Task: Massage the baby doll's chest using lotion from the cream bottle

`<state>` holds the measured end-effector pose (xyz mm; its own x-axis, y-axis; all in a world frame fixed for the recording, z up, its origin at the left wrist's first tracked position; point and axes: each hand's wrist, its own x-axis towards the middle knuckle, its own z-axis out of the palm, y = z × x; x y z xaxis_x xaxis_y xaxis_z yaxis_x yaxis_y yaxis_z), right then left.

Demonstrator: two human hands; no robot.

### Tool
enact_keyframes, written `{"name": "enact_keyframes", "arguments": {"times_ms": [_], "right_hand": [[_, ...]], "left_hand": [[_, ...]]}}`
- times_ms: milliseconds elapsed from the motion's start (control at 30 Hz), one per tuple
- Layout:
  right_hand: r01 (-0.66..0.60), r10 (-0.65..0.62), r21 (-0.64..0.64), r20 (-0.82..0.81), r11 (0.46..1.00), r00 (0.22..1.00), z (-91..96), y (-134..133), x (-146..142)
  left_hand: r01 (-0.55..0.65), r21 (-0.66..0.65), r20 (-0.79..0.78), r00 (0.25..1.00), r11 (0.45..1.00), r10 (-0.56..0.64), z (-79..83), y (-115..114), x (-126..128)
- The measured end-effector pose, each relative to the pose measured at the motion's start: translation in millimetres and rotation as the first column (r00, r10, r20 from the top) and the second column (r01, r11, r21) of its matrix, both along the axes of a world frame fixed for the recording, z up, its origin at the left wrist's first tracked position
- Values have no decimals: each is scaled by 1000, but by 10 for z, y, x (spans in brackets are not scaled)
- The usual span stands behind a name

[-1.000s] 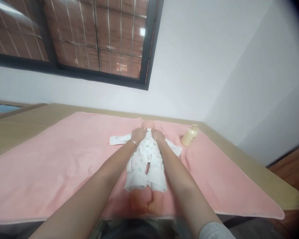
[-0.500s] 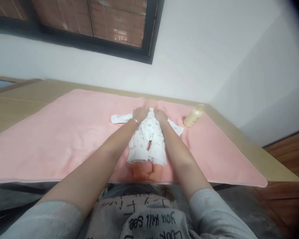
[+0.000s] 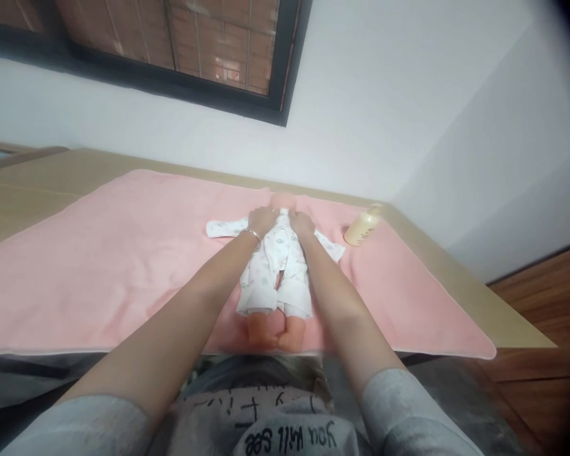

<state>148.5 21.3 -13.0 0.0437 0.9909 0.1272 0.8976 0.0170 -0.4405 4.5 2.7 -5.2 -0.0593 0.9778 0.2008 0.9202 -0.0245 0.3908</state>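
Observation:
A baby doll (image 3: 284, 201) lies on its back, its feet toward me. It wears a white printed romper (image 3: 279, 244), with long sleeves spread to both sides and bare lower legs showing below the cuffs. At the romper's upper left, by the neckline, my left hand (image 3: 264, 220) is closed on the cloth, a bracelet at its wrist. My right hand (image 3: 303, 224) grips the matching spot on the right side. The fingertips of both hands are partly hidden. Between them a strip of the collar shows.
A pink mat (image 3: 123, 266) covers much of the wooden table (image 3: 420, 253). To the right of the doll, a pale yellow pump bottle (image 3: 362, 226) stands on the mat. Behind the table are a white wall (image 3: 361, 95) and a dark-framed window (image 3: 171, 82).
The view has shifted a little, so everything sits slightly further left. Both hands stay at the romper's neckline, and the doll's pose looks the same.

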Motion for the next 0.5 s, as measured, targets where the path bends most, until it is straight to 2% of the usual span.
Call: {"name": "enact_keyframes", "arguments": {"times_ms": [133, 267, 500], "right_hand": [[-25, 21, 68, 62, 997, 998, 46, -40, -62], [-117, 96, 128, 160, 985, 982, 133, -33, -119], [-159, 161, -23, 105, 987, 981, 181, 135, -1]], "left_hand": [[17, 30, 4, 1000, 999, -17, -5, 5, -21], [67, 102, -19, 998, 993, -65, 38, -19, -33], [156, 75, -51, 987, 985, -153, 146, -22, -30]]}}
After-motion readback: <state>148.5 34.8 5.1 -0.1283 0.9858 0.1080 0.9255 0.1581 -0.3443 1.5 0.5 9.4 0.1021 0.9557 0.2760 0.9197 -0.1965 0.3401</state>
